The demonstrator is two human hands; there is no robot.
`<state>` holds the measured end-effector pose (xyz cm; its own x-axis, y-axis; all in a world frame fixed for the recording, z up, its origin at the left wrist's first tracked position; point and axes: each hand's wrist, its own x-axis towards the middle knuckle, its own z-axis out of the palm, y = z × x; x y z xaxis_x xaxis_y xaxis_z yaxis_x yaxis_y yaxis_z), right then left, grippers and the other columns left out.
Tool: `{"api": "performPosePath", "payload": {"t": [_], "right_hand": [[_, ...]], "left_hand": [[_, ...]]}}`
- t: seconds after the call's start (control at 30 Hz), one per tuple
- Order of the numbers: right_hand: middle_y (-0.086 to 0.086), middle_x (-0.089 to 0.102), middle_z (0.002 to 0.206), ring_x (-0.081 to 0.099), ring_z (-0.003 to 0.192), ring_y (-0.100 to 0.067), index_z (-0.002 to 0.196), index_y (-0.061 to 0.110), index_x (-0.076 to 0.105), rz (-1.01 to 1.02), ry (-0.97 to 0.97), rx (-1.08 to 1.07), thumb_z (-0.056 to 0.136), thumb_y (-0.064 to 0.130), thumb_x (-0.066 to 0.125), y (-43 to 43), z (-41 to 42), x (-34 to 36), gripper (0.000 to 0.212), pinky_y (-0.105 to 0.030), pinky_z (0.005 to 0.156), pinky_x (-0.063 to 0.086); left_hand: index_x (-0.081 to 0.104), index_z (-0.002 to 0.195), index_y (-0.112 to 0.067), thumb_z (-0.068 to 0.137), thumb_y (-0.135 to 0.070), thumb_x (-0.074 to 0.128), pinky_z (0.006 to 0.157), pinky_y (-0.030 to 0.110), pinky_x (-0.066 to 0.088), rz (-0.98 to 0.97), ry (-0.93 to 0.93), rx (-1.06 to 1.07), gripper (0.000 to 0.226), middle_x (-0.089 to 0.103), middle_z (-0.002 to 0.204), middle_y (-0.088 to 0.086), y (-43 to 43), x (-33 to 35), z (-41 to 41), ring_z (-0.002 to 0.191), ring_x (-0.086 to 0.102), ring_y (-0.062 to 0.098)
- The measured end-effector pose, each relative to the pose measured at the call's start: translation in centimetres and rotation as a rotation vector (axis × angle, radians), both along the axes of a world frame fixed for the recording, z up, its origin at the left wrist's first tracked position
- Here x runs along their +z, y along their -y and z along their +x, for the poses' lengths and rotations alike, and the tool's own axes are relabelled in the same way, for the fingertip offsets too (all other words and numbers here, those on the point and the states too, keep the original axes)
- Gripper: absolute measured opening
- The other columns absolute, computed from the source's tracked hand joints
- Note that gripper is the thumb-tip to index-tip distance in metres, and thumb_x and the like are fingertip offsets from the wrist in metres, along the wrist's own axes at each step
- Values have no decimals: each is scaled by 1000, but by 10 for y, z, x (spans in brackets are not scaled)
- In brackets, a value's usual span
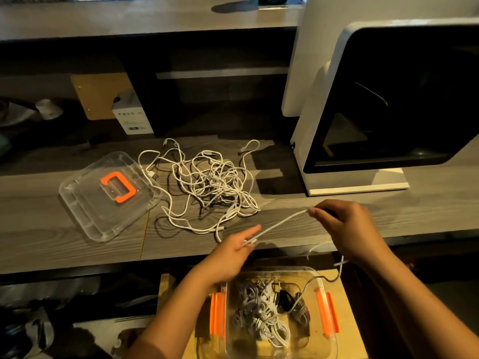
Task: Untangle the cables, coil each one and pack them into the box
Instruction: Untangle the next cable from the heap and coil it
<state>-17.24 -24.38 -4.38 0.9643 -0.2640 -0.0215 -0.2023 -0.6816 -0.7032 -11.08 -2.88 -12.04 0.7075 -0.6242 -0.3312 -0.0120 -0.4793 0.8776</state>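
A thin white cable (280,224) ran taut in the air between two hands above the front edge of a grey wood-grain bench (51,244). The left hand (233,252) pinched its lower part between thumb and fingers, the forefinger stretched out straight. The right hand (344,229), higher and to the right, pinched the cable's upper part at its curled fingertips. Beyond the hands a loose tangle of white cables (212,185) lay spread on the bench, with a few dark strands mixed in; it was impossible to tell how many cables it held or where each one ended. Below the bench edge, a clear box (327,313) with orange latches sat on a wooden surface (352,307), holding bundled white and dark cables (259,312), blurred through the plastic. A slack grey strand hung from near the right hand into the box; whether it belonged to the held cable was unclear. The box's clear lid (85,211) with an orange handle lay left of the tangle. A white machine (311,156) with a dark window stood at the right, cut off by the frame.
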Motion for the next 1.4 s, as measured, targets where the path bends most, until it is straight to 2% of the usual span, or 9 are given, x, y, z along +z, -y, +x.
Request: {"api": "performPosePath", "payload": {"t": [0.17,0.3,0.4,0.5,0.6,0.73,1.13,1.27,1.4], "right_hand": [[-3,63,70,49,57,-9,94,11,70,233,-131,-139,93,27,54,-5,9,-33,22,-22,53,37],[3,49,57,41,47,-6,82,14,66,376,-326,-14,96,31,48,-34,7,-44,29,-20,47,33],[6,54,63,48,56,-4,76,18,62,244,-328,184,98,34,43,-55,6,-41,33,-24,58,39],[-2,66,82,60,75,-13,91,15,64,132,-298,355,98,37,43,-68,3,-37,31,-38,71,49],[5,63,87,57,80,-9,97,18,62,8,-298,465,97,31,46,-73,2,-32,20,-31,70,44],[9,45,64,41,60,-3,70,23,50,-134,-293,505,96,25,46,-69,-2,-10,27,-25,57,33],[5,70,85,62,79,-7,94,30,69,-89,-104,175,85,39,58,-20,3,27,17,-41,75,54],[4,68,84,62,80,-10,94,25,70,-57,-46,121,86,31,59,-13,8,29,15,-41,75,53],[3,67,77,60,74,-10,92,20,72,14,27,-10,88,30,59,-13,12,15,18,-36,69,50]], "left_hand": [[53,122,-30,85,-14,51,106,19,31,-548,-301,184,41,51,133,-13,19,36,-17,127,41,-2],[53,119,-29,98,-11,38,92,5,36,-636,-105,251,31,56,128,-14,33,64,-17,120,46,-8],[53,102,-22,99,-7,34,77,16,48,-652,18,397,24,66,89,-8,43,76,-8,85,63,2],[50,100,-25,99,-14,38,63,14,39,-471,328,433,16,51,75,-11,45,73,5,63,47,-3],[50,115,-13,97,-17,38,82,18,36,-130,669,284,22,51,105,1,41,64,20,94,47,5],[52,116,-17,97,-13,39,89,34,35,330,871,142,24,44,113,2,27,50,37,107,39,20],[54,119,-31,76,-76,28,85,29,36,429,507,-113,67,55,120,-11,1,37,24,107,52,13],[46,129,-41,91,-32,53,82,26,42,417,574,-175,40,61,118,-5,2,28,14,103,56,17],[29,142,-38,98,-23,45,102,36,42,42,103,-34,50,56,126,-2,8,28,9,110,54,13]]}}
